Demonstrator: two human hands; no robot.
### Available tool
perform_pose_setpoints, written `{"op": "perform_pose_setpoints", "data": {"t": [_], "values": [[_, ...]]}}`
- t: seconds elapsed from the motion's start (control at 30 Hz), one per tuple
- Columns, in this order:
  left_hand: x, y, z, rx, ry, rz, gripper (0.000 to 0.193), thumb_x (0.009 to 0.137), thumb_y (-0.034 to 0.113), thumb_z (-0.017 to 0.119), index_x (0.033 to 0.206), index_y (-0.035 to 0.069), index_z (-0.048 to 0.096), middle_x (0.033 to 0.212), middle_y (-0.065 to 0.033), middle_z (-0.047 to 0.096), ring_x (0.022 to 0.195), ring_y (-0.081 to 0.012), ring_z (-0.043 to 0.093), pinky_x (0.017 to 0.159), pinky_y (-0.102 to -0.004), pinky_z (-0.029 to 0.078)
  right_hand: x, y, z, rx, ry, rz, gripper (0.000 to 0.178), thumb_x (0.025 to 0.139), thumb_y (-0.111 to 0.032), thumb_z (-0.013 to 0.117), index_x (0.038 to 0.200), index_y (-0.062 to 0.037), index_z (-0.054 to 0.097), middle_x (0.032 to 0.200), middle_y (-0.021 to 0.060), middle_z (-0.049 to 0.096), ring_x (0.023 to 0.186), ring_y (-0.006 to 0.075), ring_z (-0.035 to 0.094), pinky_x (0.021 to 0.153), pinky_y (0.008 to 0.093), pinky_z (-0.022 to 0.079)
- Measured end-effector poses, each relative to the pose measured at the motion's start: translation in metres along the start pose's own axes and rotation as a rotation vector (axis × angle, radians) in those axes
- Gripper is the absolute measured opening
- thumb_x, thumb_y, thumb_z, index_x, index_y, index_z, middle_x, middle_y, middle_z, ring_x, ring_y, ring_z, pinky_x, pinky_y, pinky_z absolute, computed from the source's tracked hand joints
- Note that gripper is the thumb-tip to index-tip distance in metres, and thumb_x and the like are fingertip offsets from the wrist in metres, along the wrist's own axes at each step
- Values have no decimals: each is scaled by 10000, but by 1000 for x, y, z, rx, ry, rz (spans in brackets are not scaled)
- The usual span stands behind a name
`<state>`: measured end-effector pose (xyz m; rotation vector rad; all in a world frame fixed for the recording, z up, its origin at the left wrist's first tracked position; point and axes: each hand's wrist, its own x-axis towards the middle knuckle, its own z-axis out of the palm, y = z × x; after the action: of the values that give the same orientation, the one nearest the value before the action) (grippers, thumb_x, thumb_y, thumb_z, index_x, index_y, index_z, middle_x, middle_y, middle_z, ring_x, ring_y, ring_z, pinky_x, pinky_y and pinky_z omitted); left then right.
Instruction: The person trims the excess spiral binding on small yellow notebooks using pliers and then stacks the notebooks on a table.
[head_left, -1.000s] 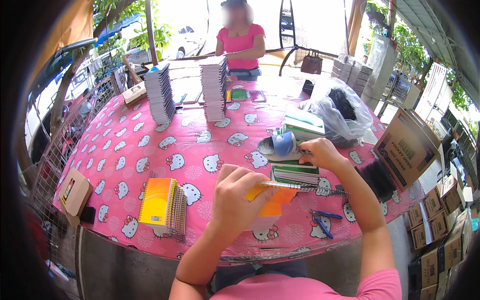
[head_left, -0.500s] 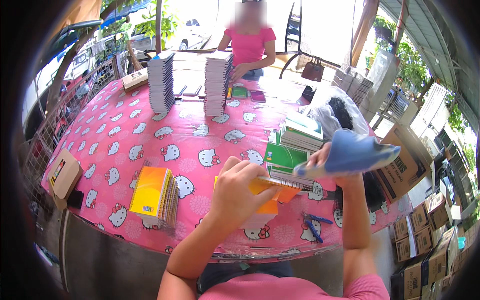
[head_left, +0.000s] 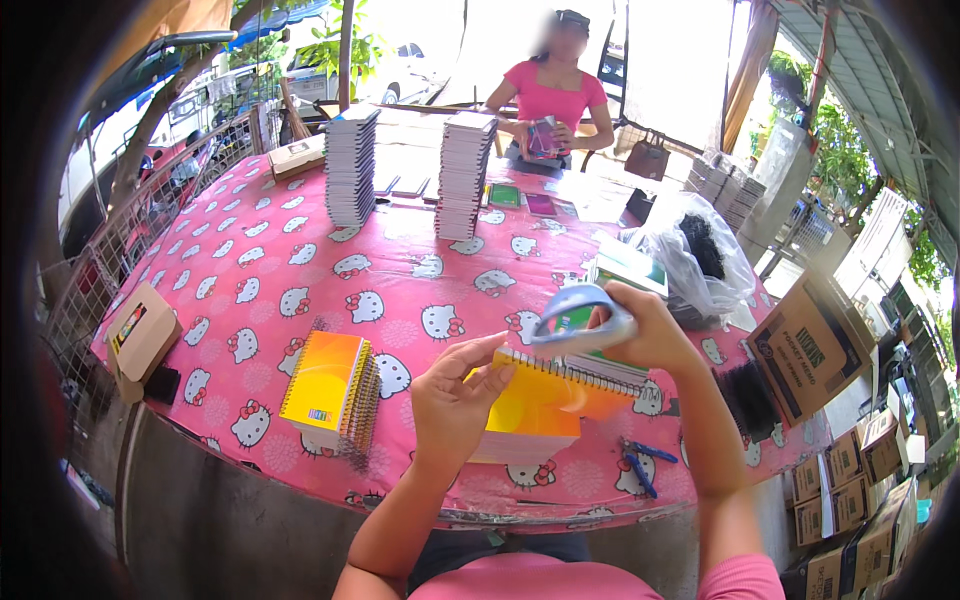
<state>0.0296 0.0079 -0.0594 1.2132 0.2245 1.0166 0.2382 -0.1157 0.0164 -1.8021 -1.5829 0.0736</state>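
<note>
My left hand [head_left: 455,395] pinches the left end of the spiral coil on a yellow-orange notebook [head_left: 545,395], thumb and fingers closed. That notebook lies over a stack of loose-looking pages or notebooks. My right hand [head_left: 648,325] is curled round a blue-grey, ring-like tool [head_left: 583,345] with an opening through it; its exact kind is unclear. This tool is over the coil, close to its middle; I cannot tell whether it touches. Behind it, green notebooks [head_left: 628,268] are piled, partly hidden by my right hand. Blue-handled pliers [head_left: 640,468] lie to the right of the yellow-orange stack.
A stack of yellow spiral notebooks [head_left: 325,380] stands left. Two tall notebook stacks [head_left: 350,170] rise farther back. Across the pink table [head_left: 240,300], another person [head_left: 555,95] holds small notebooks. A plastic bag [head_left: 715,265], black coils [head_left: 745,395] and a cardboard box [head_left: 815,335] are right.
My right hand has brought the blue-grey tool left to the coil. My left hand has shifted to the coil's left end. Across the table, the other person has lifted some notebooks.
</note>
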Motion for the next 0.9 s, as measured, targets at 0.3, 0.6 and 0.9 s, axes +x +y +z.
{"op": "perform_pose_setpoints", "data": {"t": [0.3, 0.6, 0.9], "values": [[6, 9, -13, -165, -100, -97, 255, 782, -113, 696, 1028, -53, 665, 1015, -109, 678, 890, -171, 662, 793, -279, 550, -11, 50, 8, -298, 202, 229, 391, 659, -158, 740, 994, -39, 576, 956, 160, 652, 868, 308, 648, 777, 392, 514], [-8, 62, 8, 464, -278, 657, 196, 778, -62, 719, 940, 13, 638, 1004, -144, 689, 975, -245, 664, 844, -368, 540, -76, 58, 10, -625, 306, 143, 519, 779, -348, 725, 1156, -17, 592, 1203, 204, 588, 1124, 384, 555, 939, 445, 454], [-44, 6, -1, 640, -351, 533, 272, 715, -105, 700, 962, -2, 650, 977, -156, 692, 919, -293, 677, 784, -361, 551, -254, 50, 98, -636, 139, 527, 564, 804, -331, 691, 1249, -30, 516, 1255, 214, 531, 1209, 395, 471, 1061, 482, 290]]}}
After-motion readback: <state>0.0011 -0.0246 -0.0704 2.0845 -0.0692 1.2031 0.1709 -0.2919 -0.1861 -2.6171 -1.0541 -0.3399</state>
